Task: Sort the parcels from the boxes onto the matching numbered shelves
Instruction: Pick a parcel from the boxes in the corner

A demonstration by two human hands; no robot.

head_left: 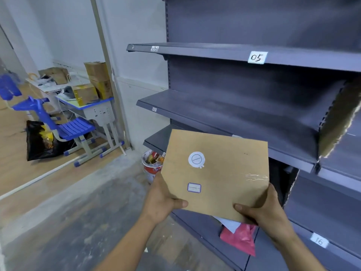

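Observation:
A flat brown cardboard parcel (220, 171) with a round white sticker and a small blue-framed label is held in front of the grey shelving unit (254, 114). My left hand (162, 200) grips its lower left corner, thumb on top. Its lower right edge is gripped by my right hand (265, 208), thumb also on top. The shelf above carries a label reading 05 (257, 57). A lower shelf at the right carries a label reading 16 (319, 240). A small label (154, 109) marks the middle shelf, too small to read. A red parcel (241, 238) and a white one lie on the bottom shelf under the brown parcel.
A paint bucket (151, 167) full of rubbish stands on the floor by the shelf's left end. A torn cardboard sheet (341, 114) leans at the right. Behind a doorway at left are a blue chair (68, 126), a desk with cardboard boxes (95, 81) and a black bag (41, 141).

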